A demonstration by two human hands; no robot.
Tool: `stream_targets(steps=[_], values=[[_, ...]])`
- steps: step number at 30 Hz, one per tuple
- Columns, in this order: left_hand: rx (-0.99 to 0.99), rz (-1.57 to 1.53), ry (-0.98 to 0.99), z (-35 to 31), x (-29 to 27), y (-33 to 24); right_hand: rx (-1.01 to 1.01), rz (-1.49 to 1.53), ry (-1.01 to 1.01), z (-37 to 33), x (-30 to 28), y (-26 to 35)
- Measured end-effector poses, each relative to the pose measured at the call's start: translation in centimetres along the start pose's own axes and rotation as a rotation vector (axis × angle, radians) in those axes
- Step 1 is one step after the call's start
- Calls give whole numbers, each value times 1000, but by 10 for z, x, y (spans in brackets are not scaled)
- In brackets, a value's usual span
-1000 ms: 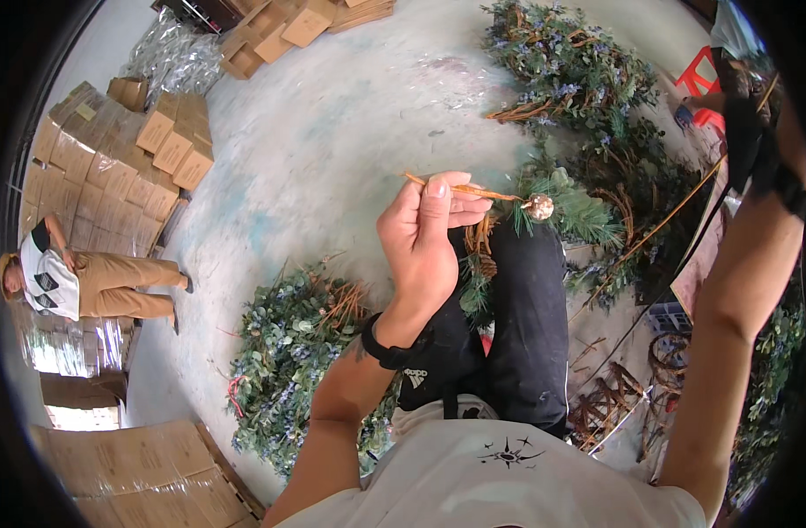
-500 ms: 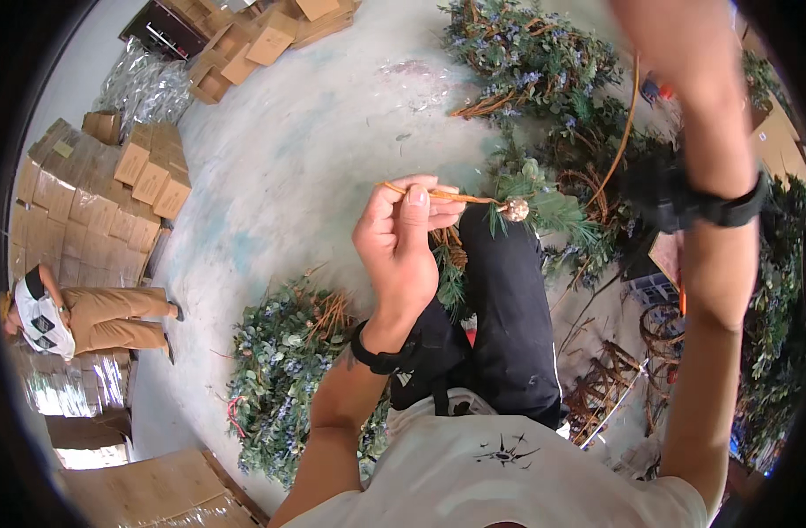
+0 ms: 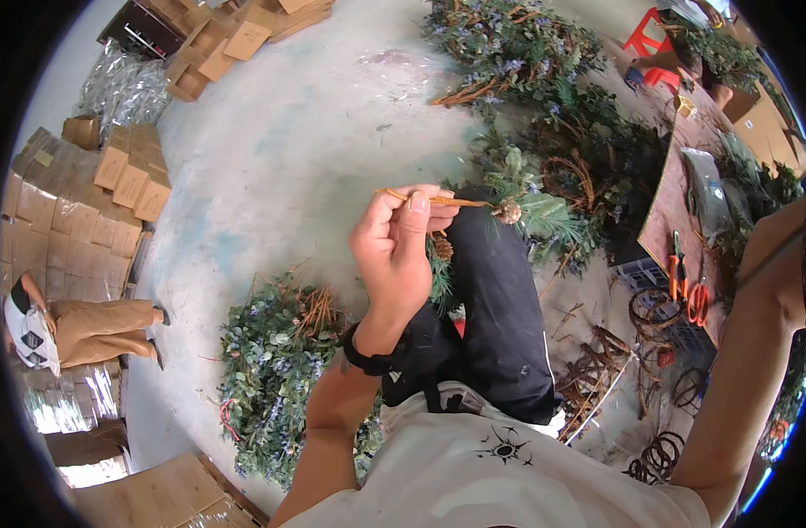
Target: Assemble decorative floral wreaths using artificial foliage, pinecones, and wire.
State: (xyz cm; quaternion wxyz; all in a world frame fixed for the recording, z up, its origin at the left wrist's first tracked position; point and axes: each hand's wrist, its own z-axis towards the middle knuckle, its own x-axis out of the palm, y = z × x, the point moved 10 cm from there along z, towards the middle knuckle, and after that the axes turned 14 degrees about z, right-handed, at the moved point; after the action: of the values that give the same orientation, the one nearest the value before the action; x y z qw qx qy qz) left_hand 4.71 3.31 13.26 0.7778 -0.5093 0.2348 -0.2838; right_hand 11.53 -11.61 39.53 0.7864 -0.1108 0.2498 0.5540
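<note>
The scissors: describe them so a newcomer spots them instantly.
Find the brown table on the picture's right. At its near edge are two tools with orange-red handles. The scissors are the right-hand one, with looped handles, unlike the straight-handled tool beside them.

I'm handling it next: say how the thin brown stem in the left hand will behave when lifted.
The stem is slender, so it's probably light. It juts nearly straight from the left hand, suggesting some stiffness. The cone-like ball at its far end may make it dip that way.
</note>
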Motion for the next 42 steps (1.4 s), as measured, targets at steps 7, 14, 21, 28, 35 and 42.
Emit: stream_targets(steps=[7, 14, 21, 28, 35, 42], values=[[23, -89, 51, 3, 24, -14, -477, -191, 148, -35, 26, -106], [23, -1, -142, -2, -15, 5, 158, 1052, 535, -176, 183, -50], [47, 48, -163, -3, -18, 10, 102, 1023, 528, -189, 185, -53], [108, 112, -183, -2, -19, 4, -15, 710, 662, -182, 166, -39], [144, 108, -172, -1, -19, -6, -26, 789, 512, -173, 166, -29], [137, 71, -196, -1, -33, -1, 7, 772, 511, -182, 171, -29]])
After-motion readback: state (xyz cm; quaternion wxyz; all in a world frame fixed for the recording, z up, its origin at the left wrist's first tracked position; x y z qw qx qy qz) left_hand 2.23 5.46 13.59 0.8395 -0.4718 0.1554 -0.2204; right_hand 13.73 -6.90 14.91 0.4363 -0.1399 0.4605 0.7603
